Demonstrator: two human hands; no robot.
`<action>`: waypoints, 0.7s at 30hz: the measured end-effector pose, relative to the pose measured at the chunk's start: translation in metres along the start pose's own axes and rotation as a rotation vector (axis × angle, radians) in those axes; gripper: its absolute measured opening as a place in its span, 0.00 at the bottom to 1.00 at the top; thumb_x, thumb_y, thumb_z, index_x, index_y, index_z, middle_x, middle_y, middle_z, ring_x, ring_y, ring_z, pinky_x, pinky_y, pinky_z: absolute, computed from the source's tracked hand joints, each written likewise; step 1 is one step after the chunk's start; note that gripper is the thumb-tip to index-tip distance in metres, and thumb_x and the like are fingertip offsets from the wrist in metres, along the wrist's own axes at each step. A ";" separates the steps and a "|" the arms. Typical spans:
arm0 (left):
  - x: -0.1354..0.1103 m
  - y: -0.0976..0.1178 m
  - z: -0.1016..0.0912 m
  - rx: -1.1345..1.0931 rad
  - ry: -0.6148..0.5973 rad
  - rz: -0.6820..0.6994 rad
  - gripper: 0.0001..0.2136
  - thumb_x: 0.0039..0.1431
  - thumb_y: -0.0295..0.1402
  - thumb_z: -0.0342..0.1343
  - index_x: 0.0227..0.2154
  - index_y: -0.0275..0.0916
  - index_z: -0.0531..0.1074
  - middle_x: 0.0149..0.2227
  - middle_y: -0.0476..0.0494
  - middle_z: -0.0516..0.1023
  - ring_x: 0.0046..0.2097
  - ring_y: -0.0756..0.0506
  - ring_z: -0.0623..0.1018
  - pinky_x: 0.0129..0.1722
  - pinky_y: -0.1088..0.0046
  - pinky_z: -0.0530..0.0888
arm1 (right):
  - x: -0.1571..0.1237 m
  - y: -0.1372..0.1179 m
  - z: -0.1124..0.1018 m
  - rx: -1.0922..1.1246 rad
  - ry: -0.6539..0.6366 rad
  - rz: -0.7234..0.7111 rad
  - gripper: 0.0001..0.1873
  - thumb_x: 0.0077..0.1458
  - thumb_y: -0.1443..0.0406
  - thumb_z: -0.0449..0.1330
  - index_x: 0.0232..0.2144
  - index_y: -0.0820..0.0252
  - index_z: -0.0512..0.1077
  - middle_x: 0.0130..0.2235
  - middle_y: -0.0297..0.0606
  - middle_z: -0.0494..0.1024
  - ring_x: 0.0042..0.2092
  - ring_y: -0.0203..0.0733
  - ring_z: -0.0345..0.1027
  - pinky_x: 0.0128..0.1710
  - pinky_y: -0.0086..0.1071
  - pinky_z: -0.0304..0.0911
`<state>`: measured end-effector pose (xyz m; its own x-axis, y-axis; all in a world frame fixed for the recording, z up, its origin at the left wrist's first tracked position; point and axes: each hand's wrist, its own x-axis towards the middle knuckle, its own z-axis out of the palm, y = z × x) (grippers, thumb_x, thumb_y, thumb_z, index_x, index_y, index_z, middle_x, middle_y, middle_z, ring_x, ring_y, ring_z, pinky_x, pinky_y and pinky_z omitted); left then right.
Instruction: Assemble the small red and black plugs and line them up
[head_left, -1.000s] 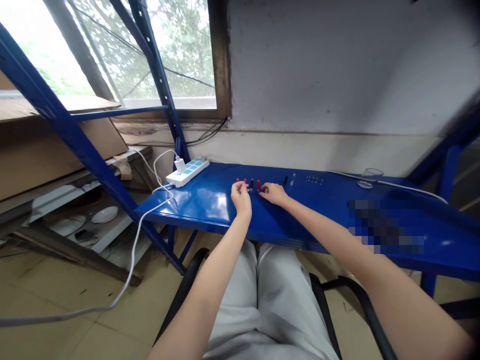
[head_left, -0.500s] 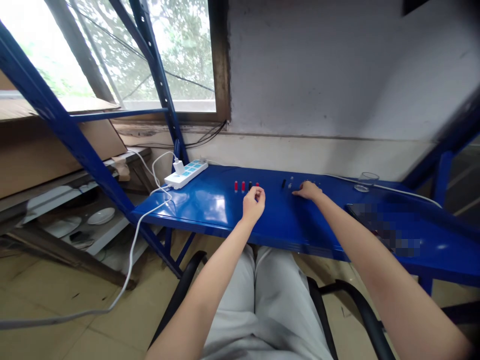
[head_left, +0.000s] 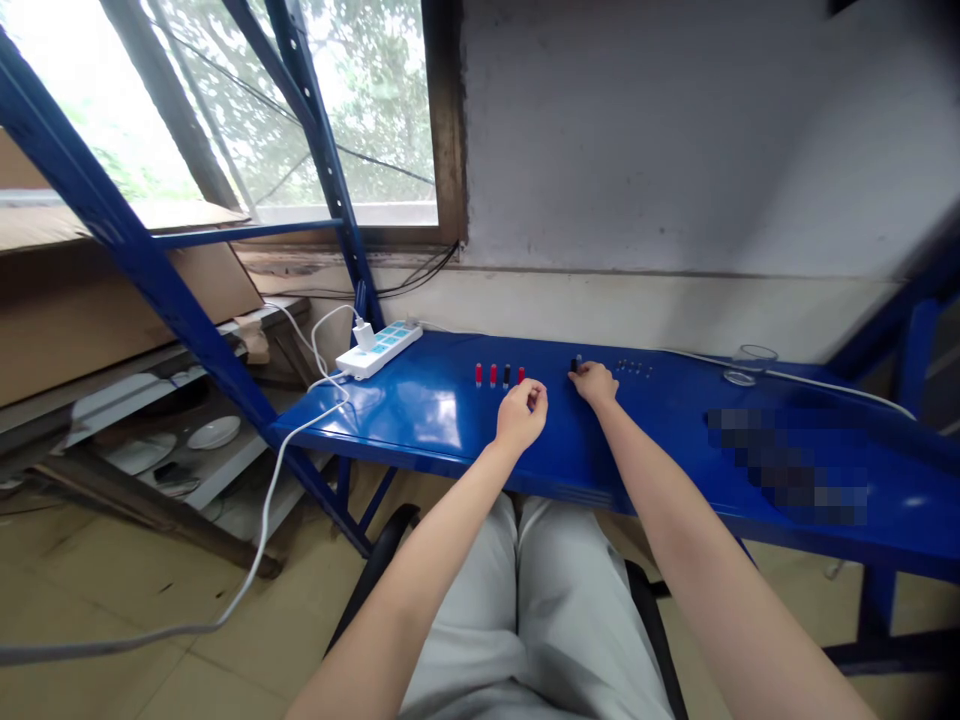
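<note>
Four small upright pieces (head_left: 499, 375), red and black, stand in a row on the blue metal table (head_left: 420, 400). My left hand (head_left: 521, 412) hovers just in front of the rightmost red one, fingers curled into a loose fist whose contents are hidden. My right hand (head_left: 594, 382) rests on the table further right, its fingertips pinched on a small black piece (head_left: 574, 364). A cluster of several tiny dark pieces (head_left: 634, 367) lies just right of that hand.
A white power strip (head_left: 377, 349) with a plugged charger and white cable sits at the table's back left. A clear glass (head_left: 754, 355) and a white cable lie at the back right. Blue shelving posts (head_left: 150, 270) stand left, with dishes on low shelves. I sit on a black chair (head_left: 375, 570).
My right hand went from the red piece out to the tiny dark pieces, then back left to the black piece. My left hand left the row and shifted right, staying curled.
</note>
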<state>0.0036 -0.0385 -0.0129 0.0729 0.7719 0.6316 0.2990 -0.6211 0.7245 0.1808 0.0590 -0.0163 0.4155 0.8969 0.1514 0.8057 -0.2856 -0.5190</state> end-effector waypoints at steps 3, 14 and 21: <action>-0.001 -0.001 0.004 0.086 -0.057 0.065 0.08 0.56 0.30 0.48 0.36 0.41 0.70 0.28 0.46 0.72 0.32 0.48 0.70 0.36 0.72 0.68 | -0.012 0.003 -0.003 -0.004 0.010 -0.061 0.09 0.49 0.59 0.57 0.30 0.57 0.72 0.36 0.41 0.77 0.43 0.47 0.69 0.43 0.40 0.57; 0.009 0.002 0.028 0.351 -0.240 0.324 0.25 0.58 0.27 0.42 0.59 0.40 0.55 0.47 0.38 0.71 0.44 0.44 0.71 0.46 0.70 0.66 | -0.064 0.014 -0.029 -0.017 0.140 -0.359 0.09 0.54 0.61 0.52 0.32 0.59 0.70 0.32 0.40 0.75 0.37 0.44 0.67 0.35 0.33 0.52; 0.027 -0.012 0.046 0.278 -0.154 0.285 0.19 0.58 0.27 0.42 0.52 0.42 0.65 0.39 0.41 0.73 0.40 0.46 0.73 0.42 0.74 0.67 | -0.066 0.013 -0.027 -0.041 0.170 -0.541 0.09 0.55 0.65 0.48 0.32 0.59 0.69 0.33 0.41 0.74 0.39 0.44 0.65 0.34 0.32 0.50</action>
<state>0.0453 -0.0041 -0.0175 0.3243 0.5992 0.7320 0.4897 -0.7684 0.4120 0.1751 -0.0130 -0.0106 -0.0021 0.8530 0.5219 0.9370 0.1840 -0.2970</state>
